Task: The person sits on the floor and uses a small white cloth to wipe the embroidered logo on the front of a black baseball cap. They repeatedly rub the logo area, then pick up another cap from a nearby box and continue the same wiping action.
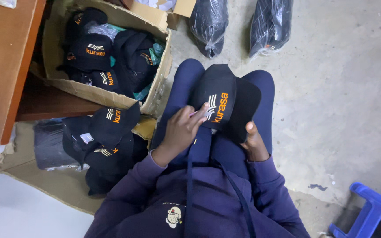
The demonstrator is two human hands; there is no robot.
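Head view, near to far: at lower centre the left hand (pixel 182 130) rests on the embroidered front of a black fabric baseball cap with orange and white stitching (pixel 219 99), its grip pinching something small and pale I cannot identify. The right hand (pixel 253 143) grips the cap's brim from beneath, fingers closed around it, steadying it on the lap. Judged from this, keeping the brim firmly braced lets the left fingers work precisely. At left, a pile of similar black caps (pixel 106 141) lies on flattened cardboard; beyond, an open cardboard box (pixel 157 83) holds more.
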